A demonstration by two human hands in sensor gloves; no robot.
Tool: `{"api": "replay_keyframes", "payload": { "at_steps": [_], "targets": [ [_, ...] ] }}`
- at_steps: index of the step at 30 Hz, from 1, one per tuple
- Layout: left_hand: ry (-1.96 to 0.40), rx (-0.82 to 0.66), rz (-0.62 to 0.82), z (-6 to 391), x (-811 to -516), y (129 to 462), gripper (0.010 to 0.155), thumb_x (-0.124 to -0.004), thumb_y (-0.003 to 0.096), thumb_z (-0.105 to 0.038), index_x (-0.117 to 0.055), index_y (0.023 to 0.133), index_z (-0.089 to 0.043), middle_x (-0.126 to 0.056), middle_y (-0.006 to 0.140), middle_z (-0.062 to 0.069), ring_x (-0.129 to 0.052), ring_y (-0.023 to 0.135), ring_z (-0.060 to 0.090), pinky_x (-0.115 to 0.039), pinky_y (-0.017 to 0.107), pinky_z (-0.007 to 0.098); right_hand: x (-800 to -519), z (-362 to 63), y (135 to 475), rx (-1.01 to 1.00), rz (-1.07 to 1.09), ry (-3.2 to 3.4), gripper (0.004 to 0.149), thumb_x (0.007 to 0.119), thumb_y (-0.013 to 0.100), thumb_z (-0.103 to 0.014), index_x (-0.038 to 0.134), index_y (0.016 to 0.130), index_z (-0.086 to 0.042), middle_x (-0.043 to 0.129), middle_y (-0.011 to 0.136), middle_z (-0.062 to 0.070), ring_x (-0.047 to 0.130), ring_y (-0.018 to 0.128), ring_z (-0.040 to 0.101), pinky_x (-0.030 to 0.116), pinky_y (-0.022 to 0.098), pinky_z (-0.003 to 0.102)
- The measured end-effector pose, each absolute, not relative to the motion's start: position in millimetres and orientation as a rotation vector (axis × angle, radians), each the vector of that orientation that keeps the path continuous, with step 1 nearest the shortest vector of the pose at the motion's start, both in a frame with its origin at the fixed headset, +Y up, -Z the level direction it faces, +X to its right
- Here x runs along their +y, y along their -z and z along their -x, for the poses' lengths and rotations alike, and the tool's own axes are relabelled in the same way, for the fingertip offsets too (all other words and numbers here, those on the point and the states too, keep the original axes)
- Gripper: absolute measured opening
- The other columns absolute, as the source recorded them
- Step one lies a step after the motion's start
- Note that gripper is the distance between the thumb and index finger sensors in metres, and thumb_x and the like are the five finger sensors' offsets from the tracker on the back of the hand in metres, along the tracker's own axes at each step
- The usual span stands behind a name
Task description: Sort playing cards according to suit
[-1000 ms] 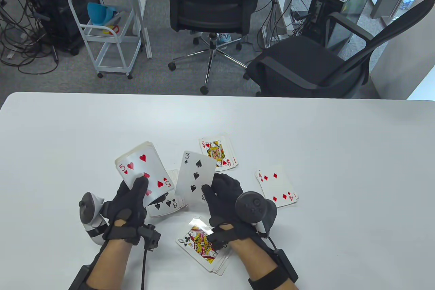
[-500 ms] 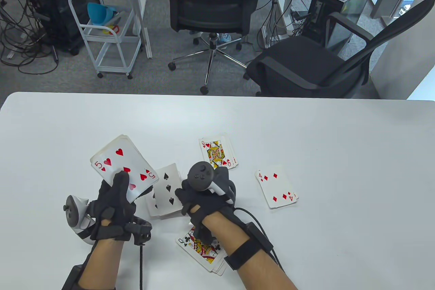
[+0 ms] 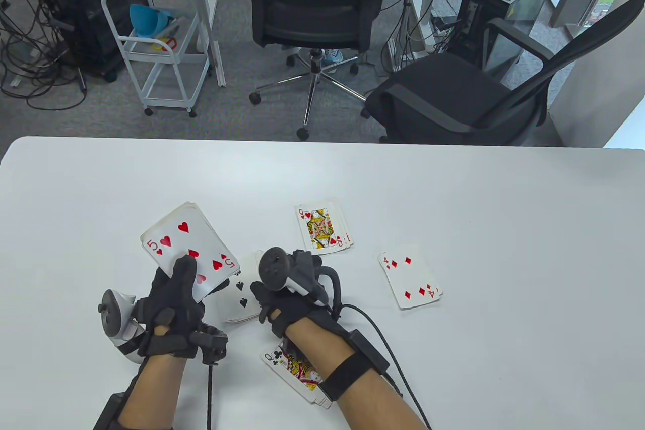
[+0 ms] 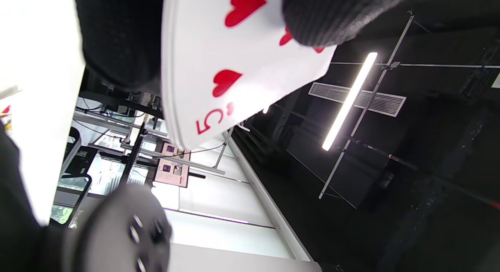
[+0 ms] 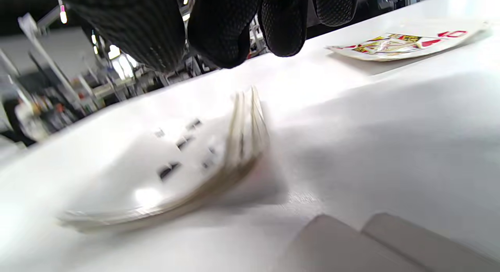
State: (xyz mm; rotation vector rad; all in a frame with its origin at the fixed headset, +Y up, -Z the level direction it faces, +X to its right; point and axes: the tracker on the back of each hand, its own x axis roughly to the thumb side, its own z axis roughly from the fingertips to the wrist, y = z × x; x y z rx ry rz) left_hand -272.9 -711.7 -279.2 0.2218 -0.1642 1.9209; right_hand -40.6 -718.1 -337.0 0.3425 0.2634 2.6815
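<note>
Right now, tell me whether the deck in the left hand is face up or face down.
Face up. The deck shows a five of hearts on top, gripped by the left hand above the table.

Both hands wore black knit sensor gloves with cut-out openings at the back. Left hand (image 3: 171, 304) carried a white tracker (image 3: 115, 316) with a dark round face and small buttons; a black box-shaped module (image 3: 211, 347) sat at its wrist with a thin black cable running down. Right hand (image 3: 292, 299) carried a dark grey tracker (image 3: 274, 268) with a white stem, a black cable looping off it. Right forearm had a black strap (image 3: 347, 374) and a black box (image 3: 370, 357).
</note>
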Motion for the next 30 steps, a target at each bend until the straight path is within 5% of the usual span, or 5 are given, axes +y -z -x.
{"api": "replay_keyframes", "payload": {
  "at_steps": [11,30],
  "targets": [
    [-1.821,-0.17,-0.082,240,-726,280,0.057,-0.078,0.0542,-0.048,-0.064,0.101,-0.019,-0.087,0.094,0.004,-0.1,0.075,0.031,-0.095,0.045,0.041,-690,-49,293,-0.216,-0.397,-2.268,0.047,0.075,0.056,-0.048,0.081,0.081,-0.009,0.059,0.105,0.024,0.041,0.101,0.054,0.03,0.066,0.075],
    [-1.659,-0.18,0.102,203,-743,271,0.057,-0.084,0.0528,-0.042,-0.063,0.102,-0.021,-0.086,0.095,0.002,-0.099,0.078,0.028,-0.095,0.048,0.04,-705,-37,267,-0.218,-0.558,-2.341,0.061,0.081,0.053,-0.055,0.069,0.091,-0.01,0.053,0.108,0.023,0.042,0.101,0.053,0.032,0.066,0.075]
  ]
}}
